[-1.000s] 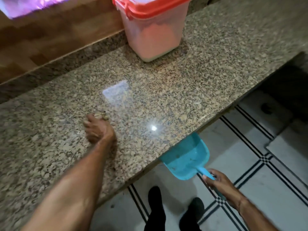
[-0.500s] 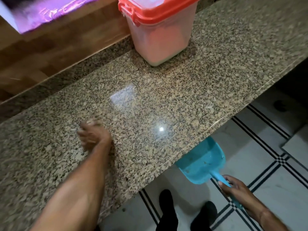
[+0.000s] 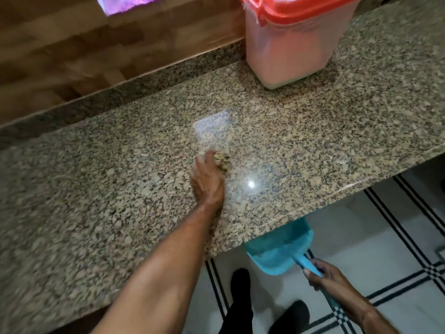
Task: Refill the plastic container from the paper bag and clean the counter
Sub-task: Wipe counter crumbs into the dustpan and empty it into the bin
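A speckled brown-and-beige granite counter runs across the view from 8 o'clock to 2 o'clock, polished enough to show a pale rectangular reflection near its middle and a small bright light spot just toward 4 o'clock from that. Along its far edge a low upstand of the same granite meets a wood-panelled wall. At 1 o'clock a translucent rectangular plastic container with a red-orange clip lid stands upright on the stone, close to the upstand. Near the centre the left hand presses on the surface, a small heap of pale loose bits lying against its fingertips. The counter's near edge runs diagonally from 7 o'clock to 3 o'clock.
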### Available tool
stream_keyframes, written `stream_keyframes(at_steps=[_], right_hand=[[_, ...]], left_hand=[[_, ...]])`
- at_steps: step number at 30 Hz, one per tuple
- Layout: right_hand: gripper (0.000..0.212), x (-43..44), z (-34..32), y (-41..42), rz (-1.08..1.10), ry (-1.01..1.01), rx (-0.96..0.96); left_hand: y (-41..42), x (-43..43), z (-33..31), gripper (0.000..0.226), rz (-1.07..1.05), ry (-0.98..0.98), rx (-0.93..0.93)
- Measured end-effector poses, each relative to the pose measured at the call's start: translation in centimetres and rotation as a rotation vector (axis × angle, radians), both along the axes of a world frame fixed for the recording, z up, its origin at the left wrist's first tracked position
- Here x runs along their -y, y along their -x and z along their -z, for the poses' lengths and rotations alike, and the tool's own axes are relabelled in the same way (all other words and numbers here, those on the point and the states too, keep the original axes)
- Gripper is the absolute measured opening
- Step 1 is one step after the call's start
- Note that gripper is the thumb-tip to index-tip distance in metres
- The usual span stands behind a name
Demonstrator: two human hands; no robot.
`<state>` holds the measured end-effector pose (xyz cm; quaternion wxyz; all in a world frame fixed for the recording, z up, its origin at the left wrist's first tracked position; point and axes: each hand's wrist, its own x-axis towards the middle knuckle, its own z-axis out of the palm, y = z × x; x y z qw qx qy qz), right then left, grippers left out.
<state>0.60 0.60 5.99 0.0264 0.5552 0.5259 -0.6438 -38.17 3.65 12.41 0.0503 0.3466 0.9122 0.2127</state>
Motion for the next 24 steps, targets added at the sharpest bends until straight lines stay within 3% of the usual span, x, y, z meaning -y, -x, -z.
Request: stream_keyframes(at_steps=[4, 6, 12, 15, 18, 20, 24], right_hand=[[0.009, 1.1, 0.4, 1.7, -0.139, -0.012, -0.026], [0.008, 1.3, 0.5, 2.3, -0.189, -0.004, -0.040], [0.006, 1.6, -0.2, 3.3, -0.346, 0.015, -0.060], [0.004, 1.2, -0.5, 3.5, -0.358, 0.001, -0.067], [0.006, 0.7, -0.6, 3.4, -0.330, -0.023, -0.068], [0.009, 0.4, -0.7, 3.3, -0.295, -0.029, -0.067], [0.013, 0.0, -0.6, 2.2, -0.235, -0.038, -0.046]], left_hand=[[4.7, 7.4, 0.2, 0.053, -0.388, 0.085, 0.007], [4.9, 10.2, 0.5, 0.051, -0.457, 0.125, 0.007], [-1.0, 11.3, 0.3, 0.039, 0.051, 0.046, -0.039], [1.9, 11.9, -0.6, 0.037, -0.265, -0.039, 0.003], [7.8, 14.0, -0.3, 0.043, -0.657, 0.030, 0.079], [9.9, 13.9, 0.1, 0.042, -0.755, 0.072, 0.162], [5.5, 8.8, 0.5, 0.044, -0.418, 0.096, 0.066]])
